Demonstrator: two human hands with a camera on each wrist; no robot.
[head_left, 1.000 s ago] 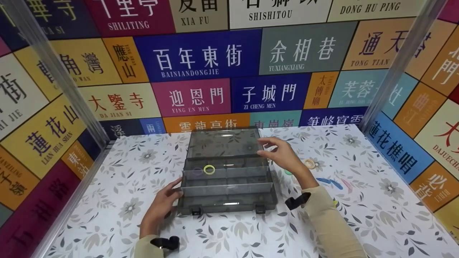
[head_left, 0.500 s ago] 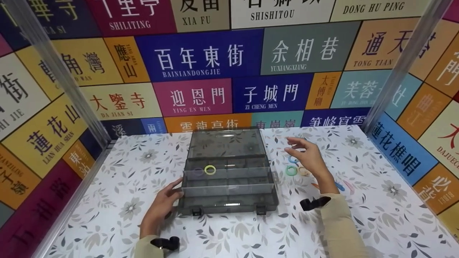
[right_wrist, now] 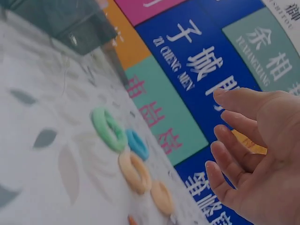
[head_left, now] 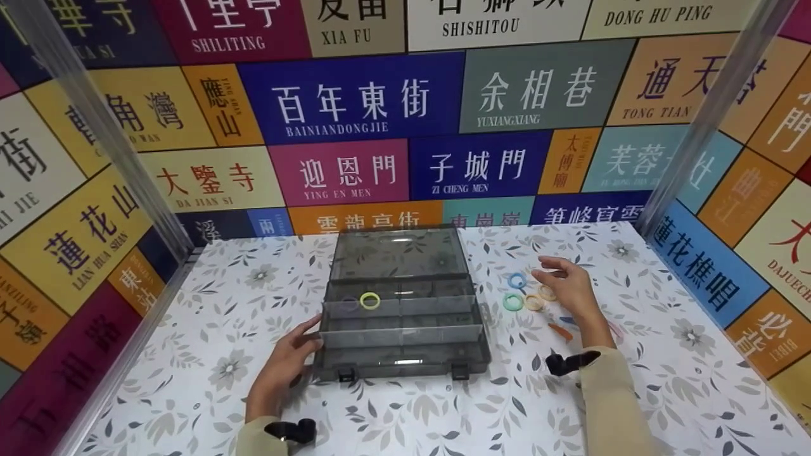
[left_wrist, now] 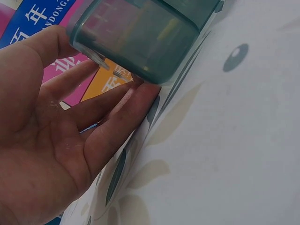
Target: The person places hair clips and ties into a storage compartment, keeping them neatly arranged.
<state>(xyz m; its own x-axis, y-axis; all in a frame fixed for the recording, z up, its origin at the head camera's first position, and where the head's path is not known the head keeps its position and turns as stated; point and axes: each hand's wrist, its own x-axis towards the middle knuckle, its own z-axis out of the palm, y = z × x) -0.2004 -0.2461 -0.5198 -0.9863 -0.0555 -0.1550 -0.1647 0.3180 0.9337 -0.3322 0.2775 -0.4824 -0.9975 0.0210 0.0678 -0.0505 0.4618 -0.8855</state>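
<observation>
Left hand rests relaxed fingers against the organizer box; right hand hovers, fingers spread, over the rings right of the box.

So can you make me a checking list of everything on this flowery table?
Surface: table with a leaf and flower print cover.
Job's things: open smoky organizer box; yellow ring in a back compartment.
Clutter: blue ring, green ring and peach rings lie loose right of the box.
Hands: left hand touches the box's left side; right hand hovers open above the rings.
Cables: nothing seen.
Surroundings: walls of colourful sign panels.
</observation>
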